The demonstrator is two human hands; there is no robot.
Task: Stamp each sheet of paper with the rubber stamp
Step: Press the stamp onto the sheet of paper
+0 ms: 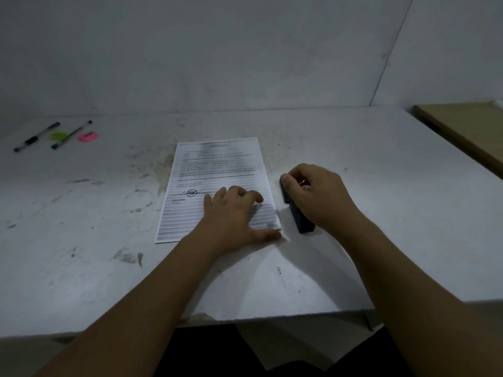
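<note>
A printed sheet of paper lies in the middle of the white table, on what looks like a thin stack. A round black stamp mark shows at its lower left. My left hand rests on the sheet's lower right part, fingers bent with their tips on the paper and the thumb at the bottom right corner. Just right of the paper, a black rubber stamp lies on the table. My right hand grips it from above with curled fingers, hiding most of its upper part.
Two pens, a green eraser-like piece and a pink one lie at the table's far left. A brown board sits along the right side. A wall stands right behind the table.
</note>
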